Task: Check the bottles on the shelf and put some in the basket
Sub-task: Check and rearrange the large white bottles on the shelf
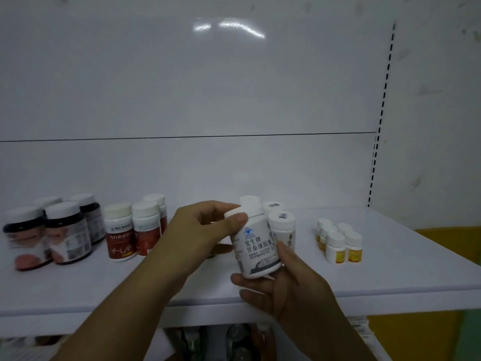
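Both my hands hold one white bottle (256,250) with a dark printed label and a white cap, tilted, just above the white shelf (390,272). My right hand (291,287) cups its base from below. My left hand (200,233) grips its cap and shoulder, thumb on the cap. Behind it stand more white bottles (282,227) of the same kind. No basket is in view.
On the shelf's left stand dark jars (67,233) with white lids and red-labelled bottles (119,233). Several small yellow-labelled bottles (338,243) stand to the right. A slotted upright (381,121) runs up the back panel. Below the shelf edge more bottles (236,340) show dimly.
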`<state>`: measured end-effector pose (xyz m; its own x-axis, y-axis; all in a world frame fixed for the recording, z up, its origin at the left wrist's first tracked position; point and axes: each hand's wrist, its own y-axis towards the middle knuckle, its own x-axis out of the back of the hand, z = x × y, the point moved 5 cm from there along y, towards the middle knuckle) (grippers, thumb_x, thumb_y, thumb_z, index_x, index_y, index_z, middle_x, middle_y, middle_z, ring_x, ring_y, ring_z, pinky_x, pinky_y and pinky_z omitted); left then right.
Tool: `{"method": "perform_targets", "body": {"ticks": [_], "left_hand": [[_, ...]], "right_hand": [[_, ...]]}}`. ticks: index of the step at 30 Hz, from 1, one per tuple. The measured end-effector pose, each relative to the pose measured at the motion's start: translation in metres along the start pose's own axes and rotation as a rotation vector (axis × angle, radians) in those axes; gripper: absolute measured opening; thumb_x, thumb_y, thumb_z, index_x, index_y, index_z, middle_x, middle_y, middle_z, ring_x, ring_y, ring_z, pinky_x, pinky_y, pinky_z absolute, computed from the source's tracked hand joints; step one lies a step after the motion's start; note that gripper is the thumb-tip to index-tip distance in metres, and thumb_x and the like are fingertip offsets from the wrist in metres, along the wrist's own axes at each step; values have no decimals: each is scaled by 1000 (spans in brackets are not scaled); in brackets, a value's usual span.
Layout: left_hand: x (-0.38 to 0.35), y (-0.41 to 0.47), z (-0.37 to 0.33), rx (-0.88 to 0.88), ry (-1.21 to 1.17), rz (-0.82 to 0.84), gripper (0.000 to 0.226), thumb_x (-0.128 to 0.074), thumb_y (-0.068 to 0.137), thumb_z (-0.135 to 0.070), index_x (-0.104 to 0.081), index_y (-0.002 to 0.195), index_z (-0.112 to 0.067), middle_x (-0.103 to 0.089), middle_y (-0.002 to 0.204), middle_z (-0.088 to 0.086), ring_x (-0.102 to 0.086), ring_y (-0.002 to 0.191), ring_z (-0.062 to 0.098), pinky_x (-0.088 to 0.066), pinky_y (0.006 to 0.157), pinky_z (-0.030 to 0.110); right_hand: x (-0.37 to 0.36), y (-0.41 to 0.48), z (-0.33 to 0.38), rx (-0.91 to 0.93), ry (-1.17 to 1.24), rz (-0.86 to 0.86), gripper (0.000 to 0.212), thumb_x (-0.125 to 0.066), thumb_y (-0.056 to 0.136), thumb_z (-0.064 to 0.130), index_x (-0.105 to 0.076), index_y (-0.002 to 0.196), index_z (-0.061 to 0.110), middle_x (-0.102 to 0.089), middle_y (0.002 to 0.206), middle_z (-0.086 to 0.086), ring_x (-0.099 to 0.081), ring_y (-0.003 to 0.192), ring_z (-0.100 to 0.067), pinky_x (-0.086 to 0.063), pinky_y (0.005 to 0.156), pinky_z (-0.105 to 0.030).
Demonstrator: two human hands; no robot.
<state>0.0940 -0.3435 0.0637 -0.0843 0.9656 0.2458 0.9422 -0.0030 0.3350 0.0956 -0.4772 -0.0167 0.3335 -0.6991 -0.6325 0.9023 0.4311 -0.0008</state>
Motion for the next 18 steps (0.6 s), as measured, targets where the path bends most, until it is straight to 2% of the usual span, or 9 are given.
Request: {"method": "perform_targets", "body": {"ticks": [3,5,7,8,11,13,15,16,18], "left_hand": [[1,-5,4,0,27,15,42,-67,65,-46,-69,104,-32,-72,101,-6,-68,91,14,-59,73,28],[3,-8,6,-13,0,0,43,-68,59,-46,-69,100,-34,-73,98,-5,-69,87,11,-58,70,23],[6,-9,8,-14,-43,-17,34,-69,67,-37,-68,100,-31,-74,91,-3,-68,79,8,-54,61,15],[6,-9,10,-6,-64,-18,32,-68,70,-35,-66,101,-29,-74,87,-1,-68,75,7,-53,60,17],[7,-8,16,21,-112,-22,36,-67,67,-37,-61,100,-24,-75,83,4,-71,77,15,-55,71,28],[4,-8,19,29,-136,-18,26,-63,77,-32,-61,101,-21,-75,87,4,-71,83,17,-58,78,30],[0,-9,19,19,-125,11,24,-59,82,-32,-62,104,-24,-74,93,-1,-70,87,10,-58,76,22],[-3,-9,18,10,-115,22,30,-61,77,-36,-61,105,-26,-73,96,-4,-69,87,7,-57,73,19],[-3,-7,18,-2,-108,10,42,-64,67,-39,-60,107,-27,-72,98,-5,-69,86,6,-56,67,15]], "right_hand": [[2,5,-4,68,-1,44,46,-69,73,30,-57,117,22,-73,102,-16,-70,90,-38,-60,59,-37],[-3,6,-7,84,-33,43,59,-80,63,29,-58,117,25,-71,108,-17,-68,97,-38,-59,60,-39],[-5,8,-11,40,-62,37,57,-73,63,36,-56,116,24,-69,111,-16,-68,97,-37,-60,61,-40],[-7,9,-12,20,-74,53,57,-65,62,39,-56,116,23,-69,111,-16,-69,94,-35,-60,61,-39],[-6,9,-13,19,-39,102,43,-50,74,36,-59,110,14,-72,100,-20,-71,82,-36,-60,57,-37],[-1,8,-10,94,-42,68,47,-54,72,31,-58,115,12,-71,104,-20,-70,86,-37,-59,58,-36],[2,8,-6,169,-137,35,49,-65,71,28,-57,119,17,-72,106,-14,-70,94,-32,-58,62,-34],[2,9,-5,192,-197,25,48,-72,72,26,-58,118,19,-72,106,-11,-70,96,-29,-58,65,-32],[0,11,-3,213,-281,6,47,-73,71,28,-59,115,21,-71,108,-10,-69,99,-26,-57,69,-33]]}}
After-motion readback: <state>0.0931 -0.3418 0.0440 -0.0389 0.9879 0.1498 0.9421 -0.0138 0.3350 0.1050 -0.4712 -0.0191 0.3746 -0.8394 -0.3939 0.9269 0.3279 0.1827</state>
